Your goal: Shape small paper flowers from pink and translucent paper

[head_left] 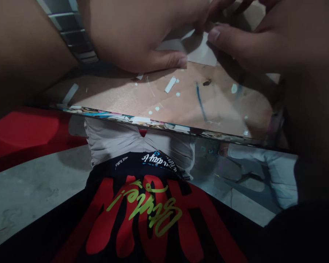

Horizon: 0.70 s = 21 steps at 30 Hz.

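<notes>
A piece of white paper (201,53) lies at the far part of a wooden tabletop (224,106), between my two hands. My left hand (148,36), with a metal-banded watch (74,34) on its wrist, bears down on the paper; its thumb stretches along the near side and its fingers close in by the paper's raised edge. From the other side, my right hand (244,40) has its thumb at that same edge, its fingers curled around it. The top of the view cuts off the fingers of both hands, and much of the paper is covered.
A small white strip (170,84) and glue-like spots lie on the wood. Paper scraps (141,119) fill a slot along the table's near edge. Below are my printed shirt (142,215), a red curved thing (27,128) at left and a person's pale-clothed leg (282,175) at right.
</notes>
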### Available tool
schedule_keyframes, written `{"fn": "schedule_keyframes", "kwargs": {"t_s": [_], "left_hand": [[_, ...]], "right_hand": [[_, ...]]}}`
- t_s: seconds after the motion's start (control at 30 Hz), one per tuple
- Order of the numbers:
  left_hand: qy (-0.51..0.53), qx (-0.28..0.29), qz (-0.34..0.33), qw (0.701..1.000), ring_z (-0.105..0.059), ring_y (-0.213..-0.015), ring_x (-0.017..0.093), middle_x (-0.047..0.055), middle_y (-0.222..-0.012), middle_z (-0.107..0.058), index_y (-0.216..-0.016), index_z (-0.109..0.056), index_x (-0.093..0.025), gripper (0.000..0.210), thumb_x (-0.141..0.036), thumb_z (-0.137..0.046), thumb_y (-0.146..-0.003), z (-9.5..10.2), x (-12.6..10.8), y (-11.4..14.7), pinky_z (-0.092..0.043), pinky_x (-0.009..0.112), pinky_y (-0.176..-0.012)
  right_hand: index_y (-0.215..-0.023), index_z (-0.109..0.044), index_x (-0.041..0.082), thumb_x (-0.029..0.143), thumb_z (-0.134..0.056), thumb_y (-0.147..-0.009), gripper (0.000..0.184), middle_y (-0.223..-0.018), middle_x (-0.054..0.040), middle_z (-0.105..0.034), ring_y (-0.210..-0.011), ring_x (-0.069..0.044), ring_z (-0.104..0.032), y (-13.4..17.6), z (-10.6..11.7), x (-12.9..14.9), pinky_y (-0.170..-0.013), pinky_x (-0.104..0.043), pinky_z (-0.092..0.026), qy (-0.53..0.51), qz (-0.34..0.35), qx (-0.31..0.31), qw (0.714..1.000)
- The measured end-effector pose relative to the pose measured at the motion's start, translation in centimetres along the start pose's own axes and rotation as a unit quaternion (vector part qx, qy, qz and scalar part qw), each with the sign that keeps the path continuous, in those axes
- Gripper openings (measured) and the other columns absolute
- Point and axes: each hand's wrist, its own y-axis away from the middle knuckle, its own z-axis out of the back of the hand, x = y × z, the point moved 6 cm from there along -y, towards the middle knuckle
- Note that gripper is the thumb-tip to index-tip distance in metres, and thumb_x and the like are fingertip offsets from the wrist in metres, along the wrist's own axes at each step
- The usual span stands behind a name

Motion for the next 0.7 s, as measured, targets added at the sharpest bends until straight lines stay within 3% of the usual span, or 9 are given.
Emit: {"fn": "schedule_keyframes", "kwargs": {"t_s": [0.07, 0.13, 0.23, 0.37, 0.5, 0.63, 0.7], "left_hand": [[-0.019, 0.006, -0.009, 1.0, -0.056, -0.133, 0.05, 0.021, -0.138, -0.058, -0.143, -0.056, -0.006, 0.072, -0.059, -0.038, -0.098, 0.11, -0.22, -0.18, -0.045, 0.064, -0.108], [-0.041, -0.006, -0.025, 0.999, -0.054, -0.136, 0.052, 0.024, -0.14, -0.056, -0.14, -0.058, 0.0, 0.077, -0.06, -0.037, -0.097, 0.3, -0.44, -0.4, -0.044, 0.065, -0.11], [-0.084, -0.003, -0.035, 0.996, -0.052, -0.136, 0.048, 0.023, -0.14, -0.059, -0.138, -0.061, -0.004, 0.073, -0.061, -0.04, -0.099, 0.15, -0.57, -0.7, -0.036, 0.063, -0.119], [-0.107, -0.015, -0.03, 0.994, -0.054, -0.132, 0.043, 0.025, -0.14, -0.061, -0.136, -0.061, -0.003, 0.06, -0.046, -0.035, -0.103, 0.18, -0.73, -0.69, -0.037, 0.057, -0.121], [-0.092, -0.012, -0.014, 0.996, -0.052, -0.133, 0.04, 0.018, -0.145, -0.06, -0.14, -0.06, -0.013, 0.06, -0.053, -0.034, -0.102, 0.06, -0.51, -0.5, -0.041, 0.056, -0.119], [-0.039, -0.051, -0.019, 0.998, -0.055, -0.131, 0.039, 0.009, -0.139, -0.065, -0.138, -0.065, -0.03, 0.053, -0.055, -0.042, -0.098, 0.22, -0.11, -0.5, -0.041, 0.058, -0.119], [-0.021, -0.065, -0.021, 0.997, -0.056, -0.13, 0.037, 0.007, -0.137, -0.067, -0.136, -0.067, -0.032, 0.05, -0.055, -0.047, -0.096, 0.23, 0.06, -0.53, -0.042, 0.056, -0.119]], "right_hand": [[-0.121, -0.078, 0.032, 0.052, -0.057, -0.096, 0.037, -0.09, 0.0013, -0.061, -0.09, -0.021, -0.06, -0.24, -0.12, 0.41, -0.085, -0.041, -0.042, 0.065, 0.017, 0.028, 0.997], [-0.121, -0.078, 0.026, 0.047, -0.057, -0.097, 0.038, -0.098, -0.0033, -0.066, -0.1, -0.026, -0.064, -0.43, 0.06, 0.77, -0.093, -0.043, -0.045, 0.086, 0.047, 0.014, 0.995], [-0.116, -0.077, 0.021, 0.037, -0.061, -0.096, 0.03, -0.109, -0.0124, -0.073, -0.111, -0.033, -0.067, -0.57, 0.03, 0.8, -0.099, -0.048, -0.05, 0.092, 0.087, -0.006, 0.992], [-0.106, -0.075, 0.027, 0.038, -0.064, -0.096, 0.019, -0.107, -0.0106, -0.075, -0.106, -0.032, -0.069, -0.61, -0.06, 0.57, -0.095, -0.048, -0.052, 0.069, 0.127, -0.031, 0.989], [-0.104, -0.072, 0.031, 0.039, -0.063, -0.096, 0.015, -0.104, -0.0088, -0.075, -0.103, -0.03, -0.068, -0.63, -0.13, 0.38, -0.093, -0.048, -0.052, 0.045, 0.133, -0.034, 0.99], [-0.105, -0.072, 0.034, 0.042, -0.063, -0.097, 0.015, -0.107, -0.0085, -0.076, -0.105, -0.031, -0.066, -0.67, -0.11, 0.32, -0.095, -0.049, -0.051, 0.046, 0.119, -0.023, 0.992], [-0.106, -0.073, 0.034, 0.044, -0.063, -0.097, 0.017, -0.11, -0.0093, -0.076, -0.107, -0.032, -0.066, -0.69, -0.1, 0.41, -0.098, -0.051, -0.051, 0.044, 0.11, -0.011, 0.993]]}}
